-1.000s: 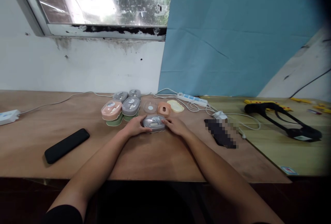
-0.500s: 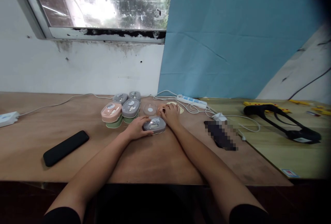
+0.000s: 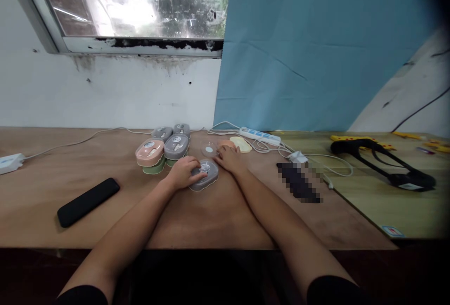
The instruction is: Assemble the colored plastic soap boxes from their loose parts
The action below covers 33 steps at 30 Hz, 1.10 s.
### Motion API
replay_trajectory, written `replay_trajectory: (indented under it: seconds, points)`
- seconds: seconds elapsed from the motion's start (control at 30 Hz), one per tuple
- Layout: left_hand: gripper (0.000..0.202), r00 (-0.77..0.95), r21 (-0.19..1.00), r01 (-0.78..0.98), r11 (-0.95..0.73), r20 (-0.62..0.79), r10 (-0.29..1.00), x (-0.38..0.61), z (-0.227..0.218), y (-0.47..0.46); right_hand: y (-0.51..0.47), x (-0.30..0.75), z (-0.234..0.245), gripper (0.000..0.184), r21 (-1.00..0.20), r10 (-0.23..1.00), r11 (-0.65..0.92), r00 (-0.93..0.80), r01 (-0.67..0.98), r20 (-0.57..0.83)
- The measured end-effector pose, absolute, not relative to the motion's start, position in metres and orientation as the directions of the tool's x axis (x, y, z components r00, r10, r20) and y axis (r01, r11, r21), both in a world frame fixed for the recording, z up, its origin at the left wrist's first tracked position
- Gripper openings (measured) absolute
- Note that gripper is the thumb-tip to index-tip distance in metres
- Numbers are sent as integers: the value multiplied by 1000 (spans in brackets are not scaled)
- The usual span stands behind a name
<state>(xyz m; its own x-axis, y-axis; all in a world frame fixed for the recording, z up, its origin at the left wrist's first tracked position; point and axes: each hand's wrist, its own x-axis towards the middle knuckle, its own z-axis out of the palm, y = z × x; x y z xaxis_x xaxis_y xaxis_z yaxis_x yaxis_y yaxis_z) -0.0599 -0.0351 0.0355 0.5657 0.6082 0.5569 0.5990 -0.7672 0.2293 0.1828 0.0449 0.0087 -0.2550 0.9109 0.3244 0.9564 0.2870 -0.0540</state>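
My left hand [image 3: 183, 171] rests on a small grey lidded box [image 3: 206, 176] lying on the wooden table [image 3: 211, 216], fingers curled over its left side. My right hand [image 3: 229, 157] lies farther back, covering an orange box [image 3: 227, 144], fingers bent over it. Just beside it sit a clear round lid [image 3: 208, 149] and a pale yellow lid [image 3: 241, 144]. To the left stands a cluster of stacked boxes: a pink one [image 3: 149, 151] and a grey one [image 3: 176, 146] on green bases, with two more grey ones [image 3: 172, 131] behind.
A black phone [image 3: 88, 195] lies at the left. A white power strip [image 3: 259, 136] and tangled cables run along the back. A blurred dark item [image 3: 298, 181] and a black neck-worn device [image 3: 386, 162] sit to the right. Another white strip [image 3: 10, 162] is at far left.
My right hand left the grey box and reached back onto the orange box. My left hand slid over the grey box, which turned and shifted slightly left.
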Motion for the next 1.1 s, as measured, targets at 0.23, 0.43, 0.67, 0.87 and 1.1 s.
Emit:
replay_trajectory:
  seconds: [0.23,0.43,0.67,0.87,1.1]
  points:
    - [44,573,183,673,-717,485,661,-56,39,-39,48,202,13,57,-165,942,204,-147,965,301]
    - [42,466,157,792,-590,470,750,-49,37,-41,44,194,16,57,-178,936,143,-74,974,344]
    - [59,288,110,913,-393,510,811,-44,35,-45,42,192,19,52,-158,900,78,-1,984,435]
    - [70,312,87,903,-420,538,783,-39,31,-46,45,196,20,49,-300,853,5,153,954,499]
    - [43,455,76,822,-564,508,732,-41,37,-48,55,223,13,52,-422,836,-65,281,904,471]
